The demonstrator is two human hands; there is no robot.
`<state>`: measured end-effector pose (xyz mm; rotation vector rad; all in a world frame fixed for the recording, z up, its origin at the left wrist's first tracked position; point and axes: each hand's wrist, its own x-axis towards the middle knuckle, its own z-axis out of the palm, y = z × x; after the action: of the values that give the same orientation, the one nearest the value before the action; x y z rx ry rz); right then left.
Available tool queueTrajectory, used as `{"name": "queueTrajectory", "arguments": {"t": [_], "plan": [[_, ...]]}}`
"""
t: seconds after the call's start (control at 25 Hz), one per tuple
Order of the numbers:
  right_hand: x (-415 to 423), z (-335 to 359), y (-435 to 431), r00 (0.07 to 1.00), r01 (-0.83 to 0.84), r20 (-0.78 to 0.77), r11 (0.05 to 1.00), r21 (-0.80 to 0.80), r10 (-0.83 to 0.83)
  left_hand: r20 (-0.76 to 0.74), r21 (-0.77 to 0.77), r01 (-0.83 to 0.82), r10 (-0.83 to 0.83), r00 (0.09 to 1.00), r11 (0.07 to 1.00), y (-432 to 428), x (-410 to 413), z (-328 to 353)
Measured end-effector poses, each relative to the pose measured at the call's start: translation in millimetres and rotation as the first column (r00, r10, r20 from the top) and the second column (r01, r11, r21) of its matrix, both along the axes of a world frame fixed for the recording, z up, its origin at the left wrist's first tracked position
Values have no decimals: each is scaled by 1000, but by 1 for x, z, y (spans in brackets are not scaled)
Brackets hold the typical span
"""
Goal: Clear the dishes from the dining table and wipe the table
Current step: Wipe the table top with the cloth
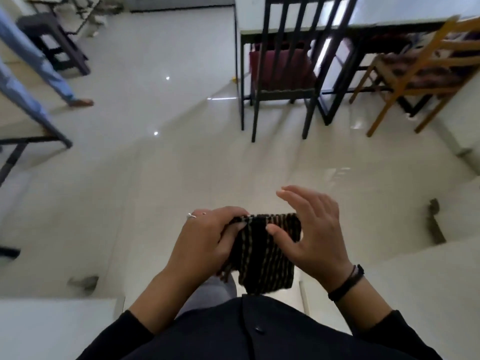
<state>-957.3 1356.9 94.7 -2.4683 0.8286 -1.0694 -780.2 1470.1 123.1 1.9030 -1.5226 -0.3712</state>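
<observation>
Upper left: dark stool (52,40), another person's leg (39,63) in blue trousers, bare foot on the pale floor (161,162)

Lower middle: left hand (205,240), ring (191,216) on one finger, fingers curled tight round the left top edge of the cloth (262,258), thumb on its front

Cloth is dark with thin tan stripes, hangs in front of the person's body above the floor, between both hands

Right hand (311,229): thumb pins the cloth's right edge against the palm, four fingers straight and spread wide, clear of the cloth; black band (346,283) on the wrist

Upper middle: dark chair (283,74) with red cushion, pushed under a white table (389,11); upper right: wooden chair (426,71) at the same table
</observation>
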Motion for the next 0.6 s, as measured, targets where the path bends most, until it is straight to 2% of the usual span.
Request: {"name": "queueTrajectory", "arguments": {"t": [0.08, 0.12, 0.16, 0.2, 0.24, 0.28, 0.36, 0.4, 0.48, 0.6], "plan": [[34, -2, -44, 995, 96, 13, 989, -113, -95, -127, 12, 22, -21, 992, 1000, -73, 39, 4], [49, -5, -60, 993, 116, 10, 988, -101, -115, -110, 7, 83, -81, 991, 997, -105, 54, 7], [64, -9, -79, 992, 123, -18, 990, -66, -125, -2, -3, 195, -195, 981, 981, -139, 70, 11], [76, -10, -99, 990, 116, -76, 993, -21, -117, 168, 15, 347, -344, 924, 938, -171, 84, 15], [85, -12, -123, 984, 107, -147, 994, 24, -103, 327, 57, 497, -487, 810, 866, -207, 97, 19], [91, -13, -151, 973, 113, -212, 991, 75, -95, 424, 111, 616, -598, 680, 780, -246, 109, 22], [96, -13, -204, 960, 147, -257, 979, 140, -107, 521, 144, 749, -693, 498, 647, -316, 123, 26], [96, -14, -230, 958, 184, -247, 971, 152, -143, 544, 133, 782, -705, 456, 609, -348, 126, 28], [89, -17, -293, 943, 279, -221, 954, 108, -251, 558, 88, 814, -705, 438, 575, -419, 121, 24], [72, -10, -383, 922, 358, -170, 934, 25, -349, 451, -56, 803, -702, 551, 594, -514, 110, 11]]}}
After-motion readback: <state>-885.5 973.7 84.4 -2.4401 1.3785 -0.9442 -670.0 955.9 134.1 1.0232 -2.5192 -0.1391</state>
